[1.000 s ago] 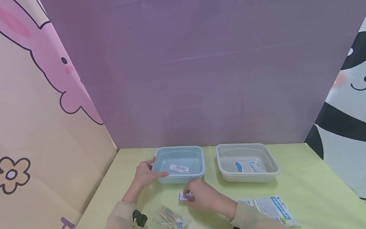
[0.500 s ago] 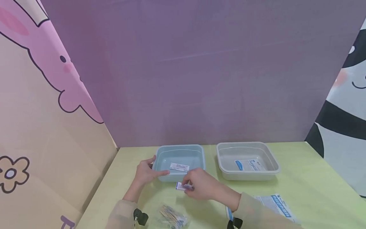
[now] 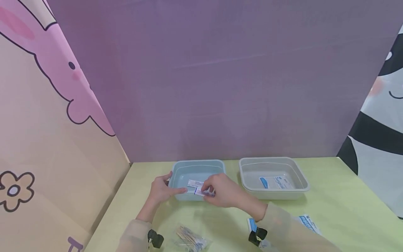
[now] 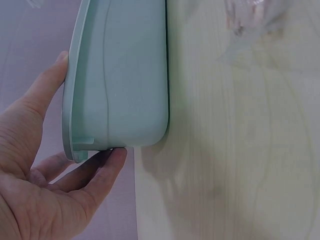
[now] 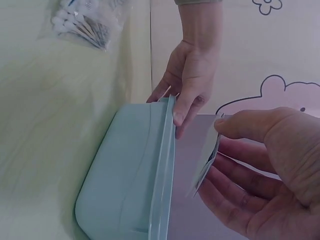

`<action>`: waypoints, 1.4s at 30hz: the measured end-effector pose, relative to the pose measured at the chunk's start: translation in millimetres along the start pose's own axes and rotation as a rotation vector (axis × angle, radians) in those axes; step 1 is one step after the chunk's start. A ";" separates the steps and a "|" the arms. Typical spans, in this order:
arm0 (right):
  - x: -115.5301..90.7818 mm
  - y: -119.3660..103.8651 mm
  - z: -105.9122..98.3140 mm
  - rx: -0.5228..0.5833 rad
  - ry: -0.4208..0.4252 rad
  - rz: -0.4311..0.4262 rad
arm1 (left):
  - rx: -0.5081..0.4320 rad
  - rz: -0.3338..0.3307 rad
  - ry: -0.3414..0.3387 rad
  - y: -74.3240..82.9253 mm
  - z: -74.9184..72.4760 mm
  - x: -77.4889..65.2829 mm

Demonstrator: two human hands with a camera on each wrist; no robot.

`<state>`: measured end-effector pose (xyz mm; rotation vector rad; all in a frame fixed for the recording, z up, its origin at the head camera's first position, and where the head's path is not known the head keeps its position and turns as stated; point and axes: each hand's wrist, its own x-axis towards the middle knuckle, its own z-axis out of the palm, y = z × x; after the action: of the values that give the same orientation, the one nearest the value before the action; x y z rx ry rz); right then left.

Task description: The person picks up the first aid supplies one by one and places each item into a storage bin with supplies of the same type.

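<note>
My left hand (image 3: 162, 190) grips the left end of a light blue plastic tub (image 3: 186, 197). In the left wrist view its thumb lies along the rim and the fingers are curled under the end. My right hand (image 3: 223, 191) pinches a small flat white packet (image 5: 206, 152) with a blue edge between thumb and fingers. In the head view this packet overlaps the tub's front rim; from the right wrist it shows edge-on above the rim. Another small white printed packet (image 3: 193, 183) lies on the tub's floor, partly covered by the right hand.
A greyish-white tub (image 3: 274, 195) stands to the right, holding a flat "Surgical" packet (image 3: 281, 182). A clear bag of cotton swabs (image 3: 190, 239) lies near the front. White-and-blue packages (image 3: 309, 224) lie at front right, partly behind the right sleeve. A purple backdrop (image 3: 201, 105) rises behind the table.
My right hand has raised the small packet from the table in front of the blue tub up to its front rim. The left hand keeps its hold on the tub.
</note>
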<state>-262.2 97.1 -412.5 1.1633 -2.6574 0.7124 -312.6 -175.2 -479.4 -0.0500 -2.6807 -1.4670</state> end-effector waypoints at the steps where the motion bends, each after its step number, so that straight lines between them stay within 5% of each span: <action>1: 0.9 1.1 -0.4 -0.004 0.009 0.000 | 0.004 0.002 0.002 -0.4 0.1 -0.1; 19: 16.3 18.9 -2.9 -0.079 0.158 0.022 | 0.020 -0.004 0.011 2.1 -0.2 -0.9; 42: 27.6 32.9 11.2 -0.091 0.206 0.065 | 0.035 -0.013 0.015 1.2 0.3 -1.0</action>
<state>-304.4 93.0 -425.4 0.9302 -2.5364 0.6747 -311.6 -174.3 -478.7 -0.0199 -2.6996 -1.4174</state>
